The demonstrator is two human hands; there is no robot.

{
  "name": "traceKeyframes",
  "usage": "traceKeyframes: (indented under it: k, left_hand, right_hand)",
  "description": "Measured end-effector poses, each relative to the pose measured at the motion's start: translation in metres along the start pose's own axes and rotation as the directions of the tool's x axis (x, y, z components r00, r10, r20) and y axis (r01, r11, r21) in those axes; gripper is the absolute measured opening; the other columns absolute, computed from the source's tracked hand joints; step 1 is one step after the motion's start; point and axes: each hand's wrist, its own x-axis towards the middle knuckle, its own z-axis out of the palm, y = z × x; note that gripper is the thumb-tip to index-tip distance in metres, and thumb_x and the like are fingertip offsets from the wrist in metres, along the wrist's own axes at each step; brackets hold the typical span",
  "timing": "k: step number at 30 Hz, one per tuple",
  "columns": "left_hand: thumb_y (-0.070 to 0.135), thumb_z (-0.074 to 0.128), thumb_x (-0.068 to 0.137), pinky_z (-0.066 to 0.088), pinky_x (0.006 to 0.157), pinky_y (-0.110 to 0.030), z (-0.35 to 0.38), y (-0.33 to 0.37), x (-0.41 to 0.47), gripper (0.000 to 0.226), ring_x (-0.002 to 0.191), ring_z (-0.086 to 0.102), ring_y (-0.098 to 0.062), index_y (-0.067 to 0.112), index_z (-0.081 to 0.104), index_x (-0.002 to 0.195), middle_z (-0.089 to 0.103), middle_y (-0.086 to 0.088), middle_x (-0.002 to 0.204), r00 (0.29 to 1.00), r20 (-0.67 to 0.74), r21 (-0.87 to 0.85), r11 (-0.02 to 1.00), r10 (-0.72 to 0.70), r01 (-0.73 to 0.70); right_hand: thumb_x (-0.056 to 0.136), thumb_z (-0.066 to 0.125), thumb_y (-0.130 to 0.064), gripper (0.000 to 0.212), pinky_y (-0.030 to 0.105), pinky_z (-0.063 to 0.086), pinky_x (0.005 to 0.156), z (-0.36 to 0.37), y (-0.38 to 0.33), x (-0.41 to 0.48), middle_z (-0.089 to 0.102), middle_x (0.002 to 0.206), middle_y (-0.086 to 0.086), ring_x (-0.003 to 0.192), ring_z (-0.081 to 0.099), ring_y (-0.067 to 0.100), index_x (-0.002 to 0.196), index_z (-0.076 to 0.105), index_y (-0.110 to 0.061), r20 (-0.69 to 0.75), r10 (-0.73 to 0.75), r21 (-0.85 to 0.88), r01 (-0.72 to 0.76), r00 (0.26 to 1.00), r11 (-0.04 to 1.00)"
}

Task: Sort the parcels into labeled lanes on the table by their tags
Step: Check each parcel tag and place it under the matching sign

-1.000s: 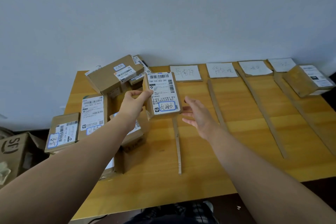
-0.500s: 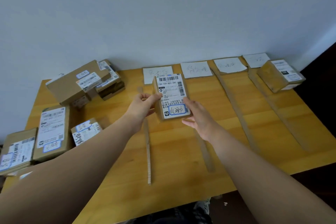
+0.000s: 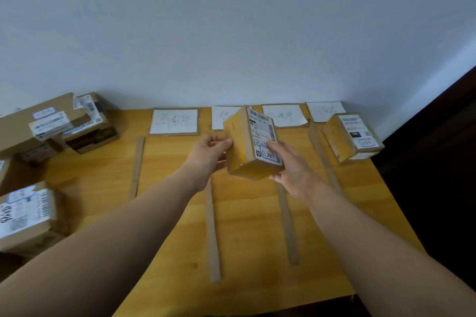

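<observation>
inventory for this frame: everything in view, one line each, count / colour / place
held parcel: 1, brown with white label, in the air over the middle lanes
sorted parcel: 1, brown with white label, rightmost lane, near the wall
unsorted parcels: at least five, brown with white labels, piled at the table's left end
lane cards: 4, white with handwriting, along the far edge; the second is partly hidden
divider strips: 4, brown cardboard, flat between lanes
table: 1, yellow wood
wall: 1, pale grey, behind the table
left hand: 1, grips the held parcel's left side
right hand: 1, grips its right side, thumb on the label
</observation>
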Motion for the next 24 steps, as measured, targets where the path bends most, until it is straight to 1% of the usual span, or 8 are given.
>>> traceKeyframes:
  k: [3, 8, 12, 16, 18, 20, 22, 24]
  left_hand:
    - [0.015, 0.062, 0.091, 0.056, 0.083, -0.035, 0.027, -0.003, 0.01, 0.01, 0.081, 0.062, -0.019, 0.015, 0.053, 0.093, 0.063, -0.005, 0.093, 0.999, 0.031, 0.037, 0.999, -0.023, 0.022]
    - [0.011, 0.058, 0.094, 0.054, 0.084, -0.037, 0.063, -0.012, 0.029, 0.006, 0.082, 0.062, -0.021, 0.014, 0.054, 0.093, 0.062, -0.009, 0.097, 0.995, 0.01, 0.116, 0.988, -0.103, 0.101]
    - [0.015, 0.058, 0.095, 0.053, 0.073, -0.029, 0.089, -0.022, 0.048, 0.001, 0.082, 0.061, -0.018, 0.015, 0.058, 0.094, 0.062, -0.009, 0.101, 0.991, 0.01, 0.238, 0.963, -0.134, 0.128]
    - [0.021, 0.054, 0.097, 0.051, 0.074, -0.034, 0.115, -0.034, 0.063, 0.016, 0.085, 0.057, -0.018, 0.014, 0.063, 0.107, 0.061, 0.0, 0.104, 0.998, -0.003, 0.481, 0.875, -0.058, 0.052]
    - [0.023, 0.051, 0.097, 0.046, 0.069, -0.032, 0.122, -0.038, 0.069, 0.02, 0.086, 0.057, -0.017, 0.016, 0.062, 0.112, 0.059, 0.004, 0.109, 0.999, -0.029, 0.542, 0.84, -0.019, 0.032]
    - [0.025, 0.05, 0.098, 0.043, 0.075, -0.03, 0.121, -0.04, 0.075, 0.022, 0.098, 0.057, -0.019, 0.017, 0.061, 0.115, 0.058, 0.003, 0.114, 0.998, -0.052, 0.558, 0.828, -0.038, 0.061]
    - [0.025, 0.05, 0.098, 0.043, 0.083, -0.032, 0.114, -0.039, 0.082, 0.023, 0.105, 0.056, -0.021, 0.017, 0.06, 0.117, 0.058, 0.001, 0.115, 0.995, -0.075, 0.565, 0.819, -0.065, 0.096]
    - [0.024, 0.05, 0.097, 0.047, 0.093, -0.038, 0.102, -0.036, 0.09, 0.023, 0.108, 0.056, -0.022, 0.016, 0.061, 0.116, 0.06, -0.002, 0.116, 0.992, -0.103, 0.563, 0.818, -0.069, 0.116]
  right_hand:
    - [0.09, 0.063, -0.022, 0.041, 0.056, 0.038, 0.105, -0.026, -0.007, 0.011, 0.072, 0.108, 0.003, 0.103, 0.066, 0.02, 0.128, 0.05, -0.021, -0.017, 0.025, 0.143, -0.022, 1.0, 0.989]
    - [0.093, 0.053, -0.012, 0.04, 0.059, 0.038, 0.105, -0.073, -0.008, 0.026, 0.067, 0.118, 0.01, 0.112, 0.061, 0.029, 0.131, 0.045, -0.021, 0.042, 0.097, 0.185, -0.103, 0.994, 0.977]
    - [0.092, 0.054, -0.02, 0.039, 0.052, 0.039, 0.102, -0.106, 0.006, 0.04, 0.067, 0.115, 0.011, 0.109, 0.061, 0.026, 0.13, 0.045, -0.015, -0.014, 0.178, 0.104, -0.175, 0.984, 0.979]
    - [0.09, 0.058, -0.035, 0.028, 0.048, 0.038, 0.105, -0.129, 0.017, 0.061, 0.068, 0.1, 0.004, 0.102, 0.059, 0.02, 0.112, 0.049, -0.021, -0.187, 0.173, 0.004, -0.175, 0.967, 0.985]
    - [0.087, 0.061, -0.04, 0.035, 0.048, 0.04, 0.103, -0.139, 0.019, 0.074, 0.068, 0.102, 0.003, 0.106, 0.059, 0.022, 0.113, 0.046, -0.023, -0.258, 0.175, -0.032, -0.19, 0.95, 0.981]
    - [0.085, 0.063, -0.039, 0.042, 0.047, 0.041, 0.102, -0.148, 0.022, 0.086, 0.066, 0.107, 0.004, 0.107, 0.058, 0.023, 0.118, 0.044, -0.021, -0.302, 0.176, -0.059, -0.203, 0.937, 0.977]
    - [0.089, 0.061, -0.034, 0.039, 0.04, 0.045, 0.092, -0.155, 0.025, 0.096, 0.065, 0.11, 0.004, 0.1, 0.06, 0.019, 0.12, 0.044, -0.018, -0.313, 0.175, -0.098, -0.215, 0.933, 0.972]
    - [0.092, 0.058, -0.025, 0.033, 0.029, 0.046, 0.073, -0.158, 0.027, 0.104, 0.065, 0.109, 0.005, 0.09, 0.061, 0.015, 0.121, 0.047, -0.013, -0.334, 0.152, -0.152, -0.212, 0.93, 0.965]
